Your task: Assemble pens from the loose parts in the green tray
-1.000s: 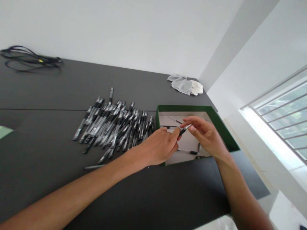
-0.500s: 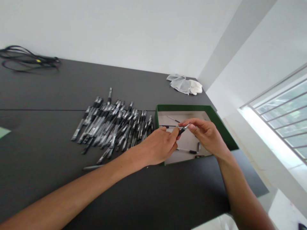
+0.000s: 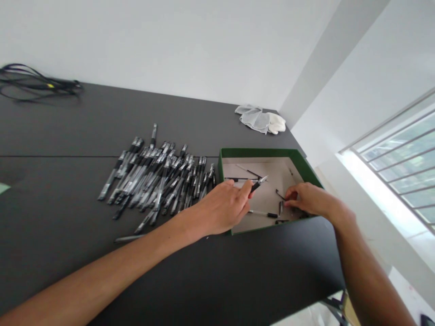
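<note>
My left hand [image 3: 227,206] is closed around a pen [image 3: 258,184] with a black grip, its bare pointed tip aimed up and to the right over the box. Low inside the green box [image 3: 261,152], my right hand [image 3: 307,198] has its thumb and fingers drawn together. A small thin black piece [image 3: 280,195] lies against its fingertips; whether they grip it is unclear. A short dark pen cap [image 3: 280,208] lies just below. Several pen parts are scattered on the box's pale floor, among them a slim refill [image 3: 243,168] and a black-ended piece [image 3: 270,215].
Left of the box, a large heap of black-and-clear pens [image 3: 152,176] covers part of the dark table [image 3: 61,190]. White gloves [image 3: 261,120] lie by the wall. A black cable coil [image 3: 37,84] is at far left, and a barred window [image 3: 404,163] is at right.
My right hand has left the pen tip and moved right and down into the box. My left hand still holds the pen in nearly the same place.
</note>
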Action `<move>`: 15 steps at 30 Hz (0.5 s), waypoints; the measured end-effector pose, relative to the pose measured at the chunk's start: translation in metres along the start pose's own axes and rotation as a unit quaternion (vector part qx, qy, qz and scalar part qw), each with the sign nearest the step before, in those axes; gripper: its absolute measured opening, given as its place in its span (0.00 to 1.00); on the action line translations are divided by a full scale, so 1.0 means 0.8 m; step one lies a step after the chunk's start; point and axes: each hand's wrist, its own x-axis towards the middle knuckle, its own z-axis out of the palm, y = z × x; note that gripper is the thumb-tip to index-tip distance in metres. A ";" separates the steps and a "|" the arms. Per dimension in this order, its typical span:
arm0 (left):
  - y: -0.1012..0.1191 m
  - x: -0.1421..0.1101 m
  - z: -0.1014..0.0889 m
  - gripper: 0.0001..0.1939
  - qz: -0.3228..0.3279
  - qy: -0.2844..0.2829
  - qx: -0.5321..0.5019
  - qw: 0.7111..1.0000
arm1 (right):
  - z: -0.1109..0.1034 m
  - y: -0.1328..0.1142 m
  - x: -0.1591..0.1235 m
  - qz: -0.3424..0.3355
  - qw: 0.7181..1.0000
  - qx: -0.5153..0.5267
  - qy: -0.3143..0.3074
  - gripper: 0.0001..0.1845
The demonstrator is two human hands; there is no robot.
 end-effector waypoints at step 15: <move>0.001 0.001 -0.003 0.13 -0.010 -0.015 -0.001 1.000 | -0.004 -0.021 -0.017 -0.187 0.963 0.044 0.191 0.20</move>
